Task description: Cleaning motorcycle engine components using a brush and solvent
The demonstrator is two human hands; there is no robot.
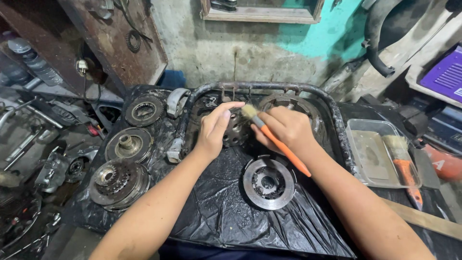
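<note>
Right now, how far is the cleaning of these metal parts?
Nothing looks finished for certain: a round disc lies set aside on the black plastic sheet. In hand: the left hand steadies a dark metal hub while the right hand works an orange-handled brush on it. Three greasy round parts wait at the left.
</note>
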